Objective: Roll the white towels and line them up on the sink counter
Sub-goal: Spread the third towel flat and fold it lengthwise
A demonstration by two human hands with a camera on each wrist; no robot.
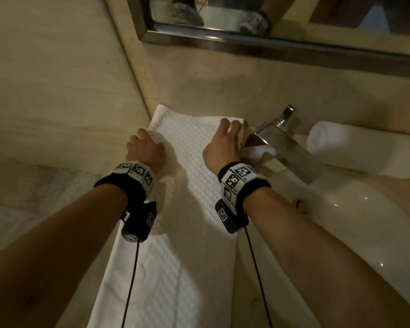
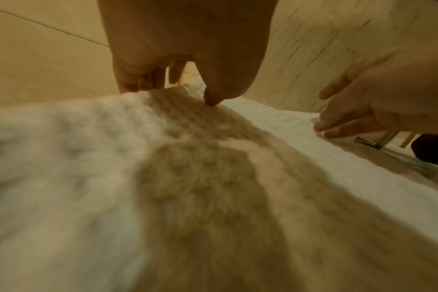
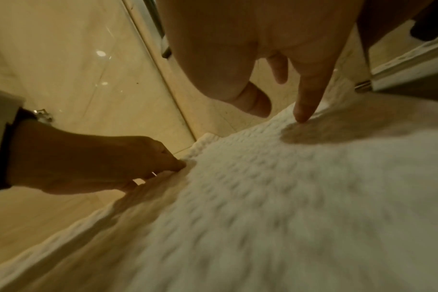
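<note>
A long white waffle towel [image 1: 194, 166] lies flat on the beige counter, running from the near edge to the back wall. My left hand [image 1: 145, 147] is at its far left edge and pinches that edge, thumb on top [image 2: 173, 92]. My right hand [image 1: 225, 140] is at the far right corner with its fingers spread; the index fingertip touches the cloth [image 3: 300, 118] and nothing is gripped. A rolled white towel [image 1: 336, 140] lies on the counter behind the tap, to the right.
A chrome tap [image 1: 279, 143] stands just right of my right hand, over the white sink basin [image 1: 365, 221]. Another white towel [image 1: 33, 200] lies spread at the left. A tiled wall closes the left side, and a framed mirror [image 1: 270, 43] hangs on the back wall.
</note>
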